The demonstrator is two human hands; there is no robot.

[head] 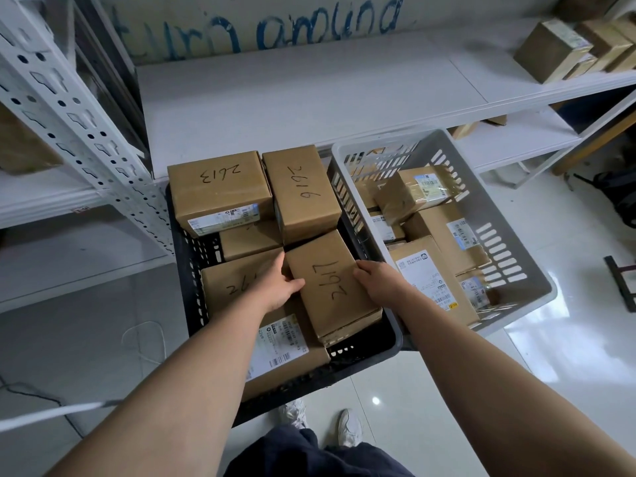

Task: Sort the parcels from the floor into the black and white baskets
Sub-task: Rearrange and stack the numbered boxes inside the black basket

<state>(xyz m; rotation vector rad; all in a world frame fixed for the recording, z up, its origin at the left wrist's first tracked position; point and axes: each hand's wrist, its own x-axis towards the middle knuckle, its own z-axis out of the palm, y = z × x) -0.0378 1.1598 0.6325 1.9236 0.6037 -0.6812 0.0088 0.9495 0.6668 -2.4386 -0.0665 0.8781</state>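
A brown cardboard parcel marked 2617 (330,287) lies tilted on top of other parcels in the black basket (192,270). My left hand (278,287) grips its left side and my right hand (375,280) grips its right side. Two parcels marked 2613 (218,187) and 2616 (303,191) stand at the far end of the black basket. A larger parcel with a white label (275,342) lies under my left arm. The white basket (509,242) stands to the right, touching the black one, and holds several labelled parcels (444,232).
White metal shelving (309,94) runs behind both baskets, with a perforated post (69,115) at the left. More brown boxes (557,49) sit on the shelf at upper right. A dark bag (619,191) lies on the tiled floor at right. My shoes (347,428) stand just before the black basket.
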